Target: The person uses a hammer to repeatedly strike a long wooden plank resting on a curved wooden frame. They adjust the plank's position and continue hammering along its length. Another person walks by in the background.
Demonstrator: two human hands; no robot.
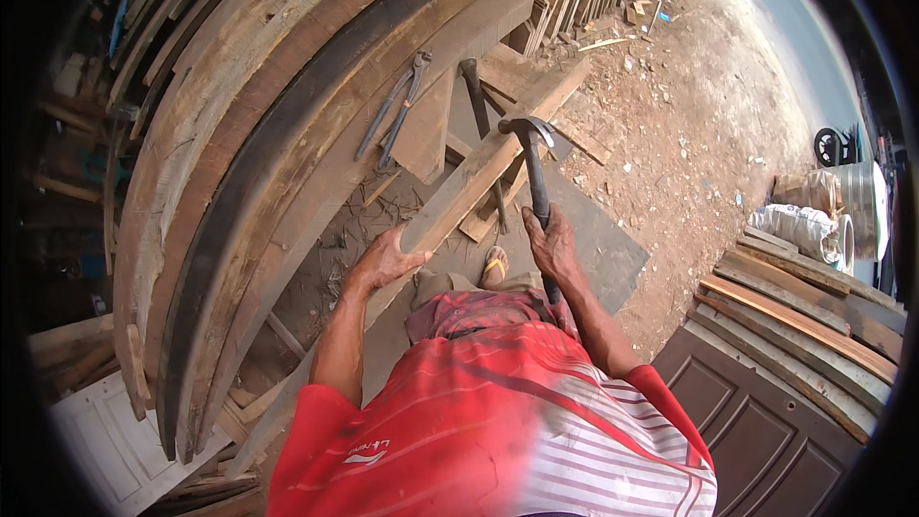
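Note:
My right hand (553, 247) is closed around the dark handle of a claw hammer (536, 177), whose head rests on or just above a long wooden plank (479, 177). That plank slants from near my body up to the far right. My left hand (388, 260) grips it by its near part, with the thumb across the top. Blue-handled pincers (394, 110) lie on the timber left of the plank. A dark metal bar (476, 101) passes behind or beneath the plank, so its middle is hidden.
Large stacked timbers (258, 134) fill the left side. Short board pieces (507, 67) lie beyond the plank. Farther right is dirt ground (670, 144) with scattered chips. A brown panelled door (747, 431) and stacked planks (804, 302) are at the lower right. My sandalled foot (495, 266) shows below.

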